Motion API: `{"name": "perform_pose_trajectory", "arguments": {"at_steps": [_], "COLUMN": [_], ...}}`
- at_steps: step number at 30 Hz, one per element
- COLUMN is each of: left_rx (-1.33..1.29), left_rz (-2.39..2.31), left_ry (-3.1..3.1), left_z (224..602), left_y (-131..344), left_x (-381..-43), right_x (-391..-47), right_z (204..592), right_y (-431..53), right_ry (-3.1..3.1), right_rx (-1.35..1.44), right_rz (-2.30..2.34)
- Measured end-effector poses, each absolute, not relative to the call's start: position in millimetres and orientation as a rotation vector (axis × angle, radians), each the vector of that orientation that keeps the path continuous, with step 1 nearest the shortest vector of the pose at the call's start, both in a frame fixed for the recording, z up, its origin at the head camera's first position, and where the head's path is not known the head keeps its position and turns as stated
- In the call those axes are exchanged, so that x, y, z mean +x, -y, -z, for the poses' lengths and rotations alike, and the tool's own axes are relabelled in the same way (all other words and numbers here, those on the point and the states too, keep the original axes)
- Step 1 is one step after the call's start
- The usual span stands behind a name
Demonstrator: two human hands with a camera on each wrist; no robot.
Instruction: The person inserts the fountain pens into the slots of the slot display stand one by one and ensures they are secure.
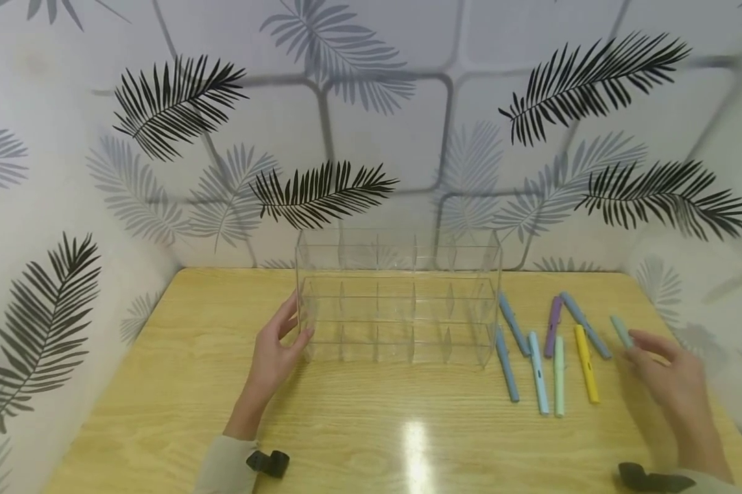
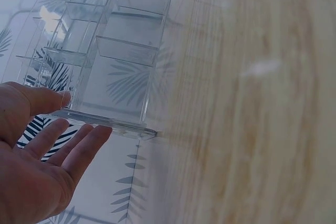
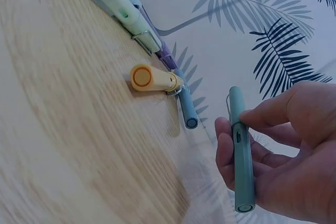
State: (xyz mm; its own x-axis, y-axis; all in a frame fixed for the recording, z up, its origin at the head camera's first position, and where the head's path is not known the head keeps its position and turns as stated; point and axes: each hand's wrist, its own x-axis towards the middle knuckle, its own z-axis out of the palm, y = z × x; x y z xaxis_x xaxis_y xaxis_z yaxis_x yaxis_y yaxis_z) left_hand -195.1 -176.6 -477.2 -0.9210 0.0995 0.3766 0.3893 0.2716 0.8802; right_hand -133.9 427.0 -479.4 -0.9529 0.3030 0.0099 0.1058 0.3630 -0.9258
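A clear plastic organizer (image 1: 396,332) with rows of small compartments stands on the table. At its left end, my left hand (image 1: 275,353) holds the side wall, thumb on one face and fingers along the outer face in the left wrist view. My right hand (image 1: 673,374), at the table's right side, pinches a teal-green pen (image 3: 243,169) between thumb and fingers. The capped pen is raised off the tabletop, its clip showing in the right wrist view. Left of that hand lie a yellow pen (image 1: 587,367) and a blue pen (image 1: 585,325).
More pens lie right of the organizer: a purple pen (image 1: 553,327), a light green pen (image 1: 559,377), a light blue pen (image 1: 538,374) and two blue ones. A wooden table (image 1: 346,432) bears everything. Behind it rises a leaf-patterned wall covering (image 1: 383,137).
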Motion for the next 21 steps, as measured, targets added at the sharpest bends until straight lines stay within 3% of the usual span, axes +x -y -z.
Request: {"name": "perform_pose_trajectory", "arguments": {"at_steps": [9, 17, 21], "left_rx": [-0.467, -0.433, -0.412], "left_rz": [1.64, 1.685, 1.673], "left_ry": [2.302, 2.303, 2.311], "left_z": [475, 475, 476], "left_y": [177, 176, 176], "left_x": [-200, -196, -194], "right_x": [-140, -144, -145], "right_z": [467, 459, 454], "right_y": [-413, -395, -383], "right_ry": [2.404, 2.063, 2.204], "right_rx": [-0.405, -0.288, -0.278], "right_rz": [-1.659, -1.946, -1.733]}}
